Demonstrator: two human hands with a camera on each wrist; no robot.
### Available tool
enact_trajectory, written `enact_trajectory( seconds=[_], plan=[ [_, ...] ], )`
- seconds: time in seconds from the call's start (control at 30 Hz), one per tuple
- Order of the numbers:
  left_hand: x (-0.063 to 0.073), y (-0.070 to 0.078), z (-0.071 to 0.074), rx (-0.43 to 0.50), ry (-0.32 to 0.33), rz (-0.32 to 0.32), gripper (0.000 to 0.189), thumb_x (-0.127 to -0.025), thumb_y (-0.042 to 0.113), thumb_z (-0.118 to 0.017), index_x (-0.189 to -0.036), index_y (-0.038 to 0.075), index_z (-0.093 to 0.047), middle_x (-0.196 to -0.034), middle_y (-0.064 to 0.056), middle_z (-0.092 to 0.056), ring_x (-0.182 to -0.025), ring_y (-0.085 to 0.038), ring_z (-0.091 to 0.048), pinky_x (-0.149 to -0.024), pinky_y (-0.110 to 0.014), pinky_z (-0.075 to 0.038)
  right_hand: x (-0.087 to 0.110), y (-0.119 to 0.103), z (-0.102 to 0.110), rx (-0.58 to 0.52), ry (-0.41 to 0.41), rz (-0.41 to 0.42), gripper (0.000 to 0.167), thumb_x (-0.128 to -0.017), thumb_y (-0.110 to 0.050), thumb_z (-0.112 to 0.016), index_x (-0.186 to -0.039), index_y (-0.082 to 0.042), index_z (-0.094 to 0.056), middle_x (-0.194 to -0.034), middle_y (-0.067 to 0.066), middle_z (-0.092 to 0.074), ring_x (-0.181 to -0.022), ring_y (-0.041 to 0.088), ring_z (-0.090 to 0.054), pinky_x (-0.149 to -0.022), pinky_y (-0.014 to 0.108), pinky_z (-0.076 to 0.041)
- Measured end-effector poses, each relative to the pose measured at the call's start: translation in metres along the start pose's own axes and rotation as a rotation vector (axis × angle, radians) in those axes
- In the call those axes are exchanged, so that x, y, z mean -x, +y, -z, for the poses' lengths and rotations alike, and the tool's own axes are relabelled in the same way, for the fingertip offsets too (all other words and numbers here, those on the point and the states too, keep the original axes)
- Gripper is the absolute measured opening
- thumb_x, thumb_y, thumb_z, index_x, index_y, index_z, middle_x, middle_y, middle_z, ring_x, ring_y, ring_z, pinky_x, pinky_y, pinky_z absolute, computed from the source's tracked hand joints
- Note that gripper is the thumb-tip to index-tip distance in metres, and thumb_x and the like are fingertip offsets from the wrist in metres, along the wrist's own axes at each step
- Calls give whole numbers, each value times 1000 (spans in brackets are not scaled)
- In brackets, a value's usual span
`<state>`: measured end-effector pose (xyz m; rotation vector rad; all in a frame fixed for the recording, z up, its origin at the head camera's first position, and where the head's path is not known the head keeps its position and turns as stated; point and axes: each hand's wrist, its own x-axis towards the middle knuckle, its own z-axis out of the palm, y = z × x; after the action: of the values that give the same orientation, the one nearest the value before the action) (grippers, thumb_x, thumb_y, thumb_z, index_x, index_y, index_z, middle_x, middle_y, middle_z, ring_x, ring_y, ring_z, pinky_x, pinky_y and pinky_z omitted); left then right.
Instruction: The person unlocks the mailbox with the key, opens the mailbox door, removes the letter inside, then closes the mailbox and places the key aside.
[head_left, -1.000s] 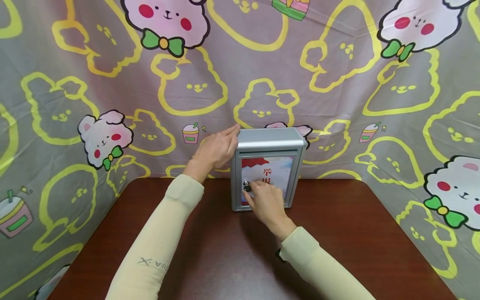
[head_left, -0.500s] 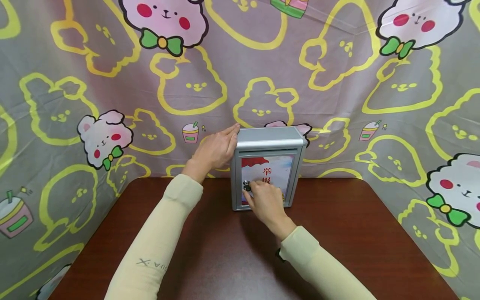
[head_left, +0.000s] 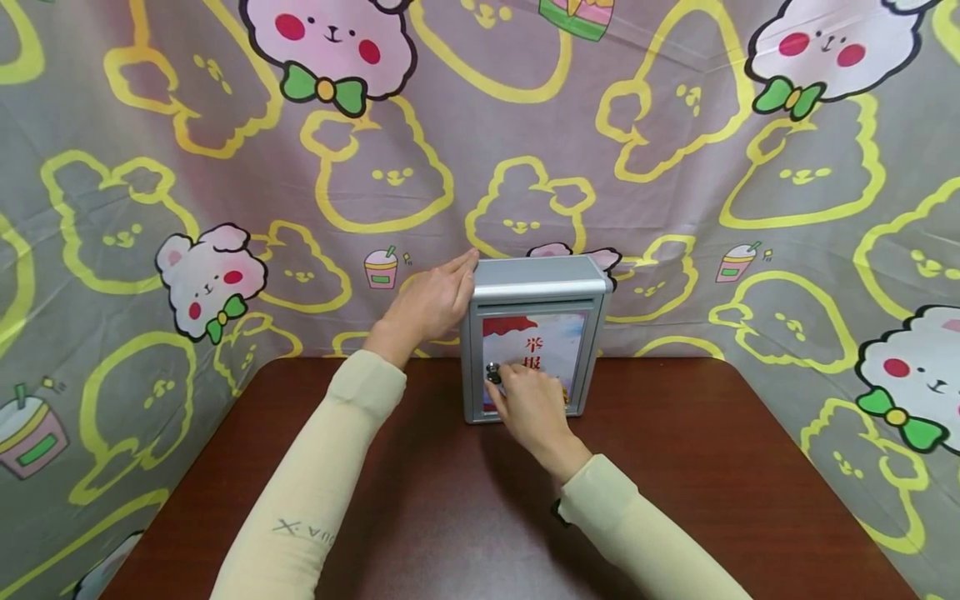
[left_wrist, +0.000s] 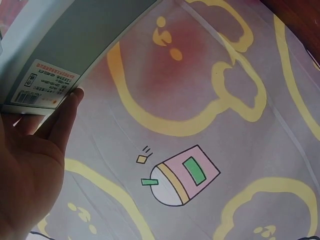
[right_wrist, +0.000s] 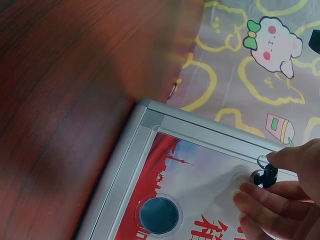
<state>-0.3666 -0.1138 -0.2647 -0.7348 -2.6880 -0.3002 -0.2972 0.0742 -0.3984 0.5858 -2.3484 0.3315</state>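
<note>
A grey metal box (head_left: 540, 273) with a printed front panel and red characters stands upright on the table. My left hand (head_left: 431, 300) lies against the box's left side near its top, fingers extended. The left wrist view shows those fingers at the box's edge, beside a white sticker (left_wrist: 42, 84). My right hand (head_left: 536, 408) is at the front panel and pinches a black-headed key (right_wrist: 269, 176) between thumb and fingers. The key is at a round lock (right_wrist: 255, 177), and a small metal ring (right_wrist: 261, 161) hangs from it. Part of the key is hidden by the fingers.
The dark reddish-brown table (head_left: 450, 517) runs toward me from the box. A patterned cloth (head_left: 652, 200) hangs right behind the box and along both sides. A round dark window (right_wrist: 159, 215) is set low in the front panel.
My right hand has dipped very slightly at the lock, so more of the second red character shows above it. The left hand and the box stay in place.
</note>
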Motion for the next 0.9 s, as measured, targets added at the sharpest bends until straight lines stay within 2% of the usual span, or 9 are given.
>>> enact_trajectory(
  seconds=[0.33, 0.63, 0.9],
  plan=[
    [-1, 0, -2, 24, 9, -10, 57, -110, 33, -20, -159, 9, -38, -165, -2, -35, -147, -23, -41, -119, -42, -35, 1, 1, -3, -8, -2, -7, 31, -94, -31, -74, -75, -10, -61, -70, 3, -64, -56, 34, -64, -41, 44, -46],
    [-1, -6, 0, 36, -37, -26, 67, -110, 48, -8, -161, 14, -33, -166, 1, -31, -149, -26, -37, -123, -40, -29, 2, 0, -2, -18, -14, -1, 28, -94, -30, -75, -77, -9, -64, -71, 3, -65, -56, 31, -65, -42, 43, -48],
    [-6, -5, 5, 28, -39, -34, 57, -110, 33, -17, -160, 11, -37, -164, -1, -35, -147, -28, -41, -122, -41, -30, 0, 1, -2, -11, -14, -3, 27, -94, -31, -75, -80, -9, -66, -74, 4, -68, -57, 30, -65, -41, 41, -48]
  ],
)
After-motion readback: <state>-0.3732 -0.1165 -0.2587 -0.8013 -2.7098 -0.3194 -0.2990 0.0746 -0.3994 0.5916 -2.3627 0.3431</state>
